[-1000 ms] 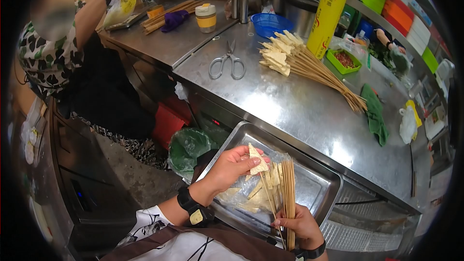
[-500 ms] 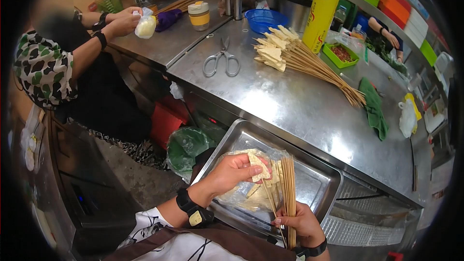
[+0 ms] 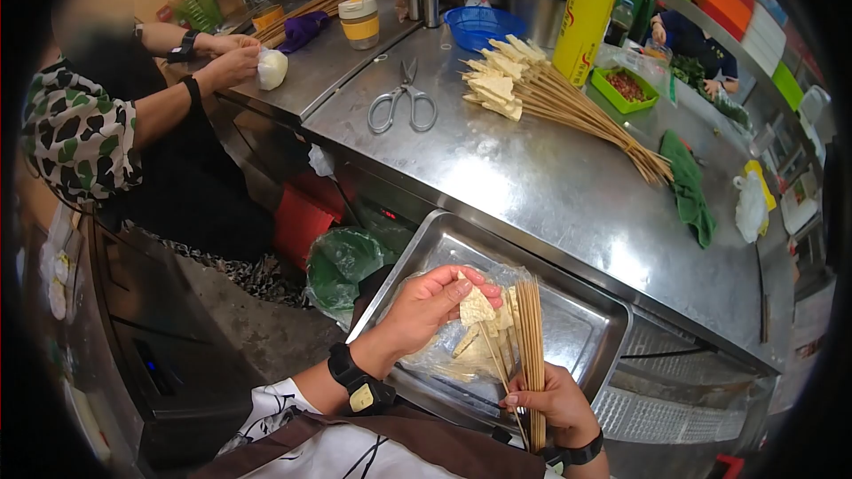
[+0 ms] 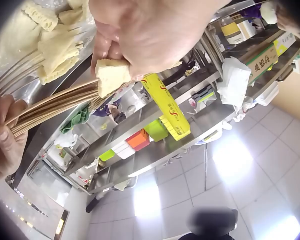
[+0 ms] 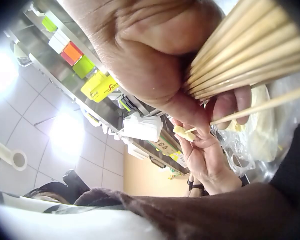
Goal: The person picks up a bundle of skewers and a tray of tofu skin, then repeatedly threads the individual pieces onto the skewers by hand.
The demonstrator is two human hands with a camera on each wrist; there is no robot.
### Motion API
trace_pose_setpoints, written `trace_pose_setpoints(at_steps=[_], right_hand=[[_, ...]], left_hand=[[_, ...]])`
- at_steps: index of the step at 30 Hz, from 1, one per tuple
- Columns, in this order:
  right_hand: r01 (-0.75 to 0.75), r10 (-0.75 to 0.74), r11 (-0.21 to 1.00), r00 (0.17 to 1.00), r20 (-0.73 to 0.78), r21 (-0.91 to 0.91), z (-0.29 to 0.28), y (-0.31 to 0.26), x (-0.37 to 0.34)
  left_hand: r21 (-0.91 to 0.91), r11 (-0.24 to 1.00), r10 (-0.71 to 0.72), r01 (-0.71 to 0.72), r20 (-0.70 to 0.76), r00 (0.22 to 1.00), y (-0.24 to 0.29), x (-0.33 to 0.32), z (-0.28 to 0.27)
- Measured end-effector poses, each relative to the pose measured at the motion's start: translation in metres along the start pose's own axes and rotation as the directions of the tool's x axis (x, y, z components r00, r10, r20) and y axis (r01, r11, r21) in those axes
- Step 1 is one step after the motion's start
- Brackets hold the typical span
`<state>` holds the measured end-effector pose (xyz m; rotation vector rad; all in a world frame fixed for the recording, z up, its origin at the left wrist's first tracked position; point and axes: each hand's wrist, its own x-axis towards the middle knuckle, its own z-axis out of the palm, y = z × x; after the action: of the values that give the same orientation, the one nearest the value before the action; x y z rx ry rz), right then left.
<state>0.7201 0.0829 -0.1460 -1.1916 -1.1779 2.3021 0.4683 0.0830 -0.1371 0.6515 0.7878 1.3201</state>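
Note:
My left hand [image 3: 439,297] pinches a pale, spongy triangular tofu piece [image 3: 477,307] between thumb and fingers near its top. A single thin skewer [image 3: 493,353] runs from the lower edge of that piece down to my right hand [image 3: 557,404]. The right hand grips a bundle of bamboo skewers [image 3: 530,324], while its thumb and a finger pinch the single skewer, as the right wrist view shows. Below the hands, more tofu pieces [image 4: 57,47] lie on clear plastic [image 3: 426,359] in a metal tray [image 3: 581,324]; the bundle hides some of them.
On the steel counter [image 3: 390,168] lie scissors [image 3: 404,102], a pile of skewered tofu [image 3: 568,106] and a green cloth [image 3: 688,186]. A blue basket [image 3: 484,28] and a green box [image 3: 626,89] stand behind. At the left another person [image 3: 160,124] handles a white bag [image 3: 272,69].
My left fingers have shifted to the upper edge of the tofu piece. My right hand keeps its grip on the bundle. The other person at left has lowered both hands with the bag.

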Motion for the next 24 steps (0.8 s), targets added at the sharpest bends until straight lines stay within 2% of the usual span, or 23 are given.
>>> trace_pose_setpoints(at_steps=[6,8,11,15,18,20,24], right_hand=[[0.003,-0.003,1.0,1.0,-0.001,0.009,-0.001,0.001,0.0],[0.007,-0.007,1.0,1.0,0.001,0.018,-0.002,0.003,0.0],[0.002,-0.002,1.0,1.0,0.005,0.019,-0.002,0.001,0.0],[0.013,-0.013,0.999,1.0,0.007,0.047,-0.001,0.001,0.0],[0.014,-0.014,0.999,1.0,0.004,0.046,-0.001,0.001,0.0],[-0.001,0.001,1.0,1.0,-0.012,0.022,-0.001,0.001,0.001],[0.007,-0.007,0.999,1.0,-0.007,0.039,-0.001,0.001,0.001]], left_hand=[[0.054,0.998,0.032,-0.033,0.023,0.999,-0.004,0.001,-0.001],[0.148,0.985,0.078,-0.084,0.043,0.996,-0.004,0.001,0.0],[0.246,0.968,0.037,-0.048,0.052,0.998,0.001,-0.001,0.006],[0.188,0.98,0.054,-0.067,0.071,0.996,-0.008,-0.001,0.006],[0.202,0.979,0.012,-0.021,0.044,0.999,-0.008,-0.002,0.006],[0.112,0.993,0.019,-0.03,0.098,0.995,-0.02,0.0,-0.003],[0.119,0.992,-0.042,0.033,0.076,0.996,-0.019,-0.003,-0.001]])
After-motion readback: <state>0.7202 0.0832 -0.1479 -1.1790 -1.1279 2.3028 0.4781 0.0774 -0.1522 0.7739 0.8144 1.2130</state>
